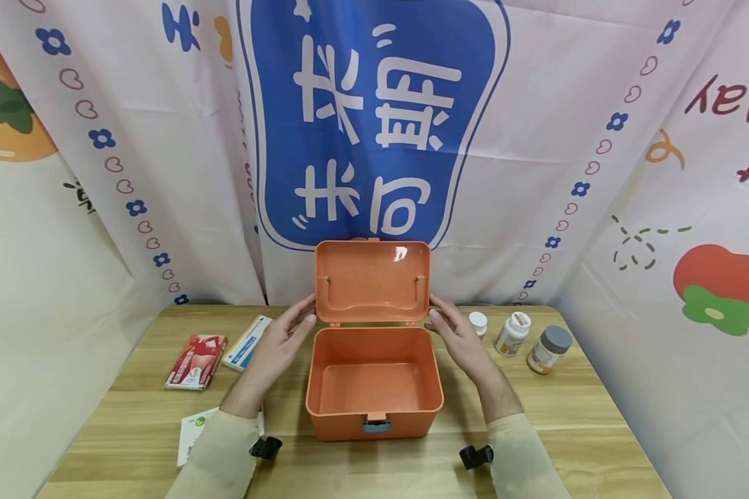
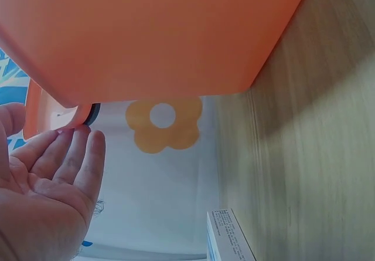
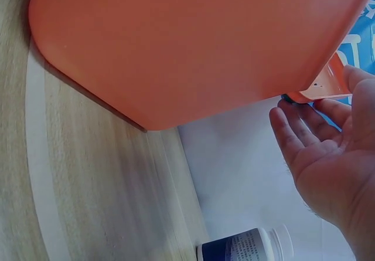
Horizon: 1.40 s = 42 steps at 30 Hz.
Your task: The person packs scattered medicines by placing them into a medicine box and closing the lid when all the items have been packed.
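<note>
Printed fabric [image 1: 537,125] hangs behind a wooden table [image 1: 599,436], where an orange box [image 1: 333,426] stands in the middle, its lid [image 1: 372,277] raised at the far side. The left hand [image 1: 282,343] and the right hand [image 1: 465,343], both loosely outstretched, touch the lid's left and right edges. A red carton [image 1: 195,362] lies at left; three bottles [image 1: 512,337] stand at right.

The open storage box [image 1: 374,346] is uniform orange, lid [image 1: 373,277] included, with a blue-grey latch [image 1: 376,425]. The table [image 1: 424,471] shows pale brown wood grain. The rear curtain [image 1: 537,83] is white, bordered with blue flowers and reddish heart outlines; its blue panel [image 1: 362,215] bears white characters. One carton [image 1: 196,362] is red and white, another [image 1: 247,342] white and blue. The rightmost jar [image 1: 541,357] has a grey cap [image 1: 557,339]. Both sleeves [image 1: 215,454] are plain beige.
</note>
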### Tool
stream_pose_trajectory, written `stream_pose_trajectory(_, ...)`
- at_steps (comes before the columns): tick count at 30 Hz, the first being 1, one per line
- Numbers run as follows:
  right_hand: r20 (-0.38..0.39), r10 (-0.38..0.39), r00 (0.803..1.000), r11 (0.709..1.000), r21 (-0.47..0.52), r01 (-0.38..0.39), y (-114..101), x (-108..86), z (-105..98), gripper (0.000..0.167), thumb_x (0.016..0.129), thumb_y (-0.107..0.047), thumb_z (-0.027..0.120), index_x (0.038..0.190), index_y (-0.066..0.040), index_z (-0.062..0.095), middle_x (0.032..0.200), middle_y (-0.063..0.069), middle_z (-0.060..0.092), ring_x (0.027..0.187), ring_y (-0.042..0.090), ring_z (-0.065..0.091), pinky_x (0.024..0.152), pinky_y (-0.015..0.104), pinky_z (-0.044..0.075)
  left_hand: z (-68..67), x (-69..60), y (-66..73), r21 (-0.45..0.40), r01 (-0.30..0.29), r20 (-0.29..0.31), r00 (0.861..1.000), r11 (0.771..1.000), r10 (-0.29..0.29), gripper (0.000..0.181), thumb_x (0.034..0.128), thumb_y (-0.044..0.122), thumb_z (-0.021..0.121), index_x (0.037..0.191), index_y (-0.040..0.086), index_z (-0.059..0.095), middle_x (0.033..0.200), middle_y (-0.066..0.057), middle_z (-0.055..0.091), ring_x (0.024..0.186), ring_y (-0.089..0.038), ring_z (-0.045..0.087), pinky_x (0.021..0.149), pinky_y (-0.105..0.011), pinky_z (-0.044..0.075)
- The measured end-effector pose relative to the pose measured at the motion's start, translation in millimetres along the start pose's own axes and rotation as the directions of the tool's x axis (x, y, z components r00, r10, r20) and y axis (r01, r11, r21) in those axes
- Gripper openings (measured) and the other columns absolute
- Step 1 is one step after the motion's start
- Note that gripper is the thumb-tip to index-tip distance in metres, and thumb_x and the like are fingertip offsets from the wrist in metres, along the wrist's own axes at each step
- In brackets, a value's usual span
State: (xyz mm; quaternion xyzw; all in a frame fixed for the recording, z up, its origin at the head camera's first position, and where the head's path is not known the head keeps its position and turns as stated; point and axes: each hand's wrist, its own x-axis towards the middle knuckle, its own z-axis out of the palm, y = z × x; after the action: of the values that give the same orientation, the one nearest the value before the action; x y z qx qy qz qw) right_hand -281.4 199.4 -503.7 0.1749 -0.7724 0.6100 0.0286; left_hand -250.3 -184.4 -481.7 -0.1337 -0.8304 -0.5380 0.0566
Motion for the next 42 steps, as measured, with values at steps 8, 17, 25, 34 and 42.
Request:
stream_pose_trajectory(8,0.03,-0.034,0.999,0.999,0.001,0.034,2,-0.1,-3,0.064,0.127,-0.029,0.053,0.178,0.007,0.039,0.184,0.034,0.041,0.159,0.05,0.061,0.127,0.052,0.061,1.0,0.8,0.0,-0.012,0.007,0.018,1.0,1.0,-0.007,0.058,0.1259,0.026,0.058,0.179,0.006,0.046,0.176,-0.026,0.058,0.162,-0.048,0.06,0.138,-0.07,0.045)
stream_pose_trajectory(17,0.099,0.014,0.995,0.997,0.073,-0.021,5,2.6,0,0.071,0.128,-0.032,0.05,0.184,0.005,0.025,0.191,0.033,0.027,0.174,0.054,0.038,0.136,0.064,0.045,1.9,3.2,-4.2,0.01,0.032,0.026,0.999,0.999,-0.032,0.058,0.1264,0.027,0.056,0.18,0.007,0.046,0.179,-0.024,0.056,0.166,-0.047,0.056,0.139,-0.071,0.043)
stream_pose_trajectory(25,0.141,-0.01,0.99,0.997,0.073,0.0,31,5.1,-8,0.083,0.124,-0.054,0.053,0.185,-0.003,0.029,0.19,0.032,0.032,0.165,0.04,0.059,0.13,0.043,0.06,2.1,3.4,-5.9,0.024,0.078,0.037,0.996,0.997,-0.079,0.057,0.1275,0.034,0.052,0.18,0.011,0.048,0.183,-0.021,0.051,0.17,-0.049,0.049,0.141,-0.071,0.04)
stream_pose_trajectory(34,0.145,0.137,0.98,0.989,0.036,-0.144,5,-1.7,-2,0.071,0.129,-0.037,0.044,0.187,-0.003,0.022,0.193,0.028,0.026,0.17,0.054,0.047,0.139,0.059,0.047,2.3,1.4,-5.4,0.011,0.105,0.064,0.992,0.994,-0.106,0.058,0.1282,0.035,0.05,0.18,0.009,0.047,0.184,-0.02,0.049,0.168,-0.048,0.053,0.138,-0.067,0.046)
stream_pose_trajectory(42,0.156,0.176,0.972,0.983,0.027,-0.182,7,-0.9,0,0.068,0.129,-0.037,0.039,0.188,-0.007,0.023,0.192,0.025,0.032,0.173,0.053,0.044,0.14,0.067,0.044,3.0,1.5,-8.7,0.001,0.119,0.089,0.989,0.993,-0.118,0.058,0.129,0.033,0.046,0.18,0.004,0.045,0.184,-0.027,0.047,0.161,-0.052,0.059,0.128,-0.064,0.058)
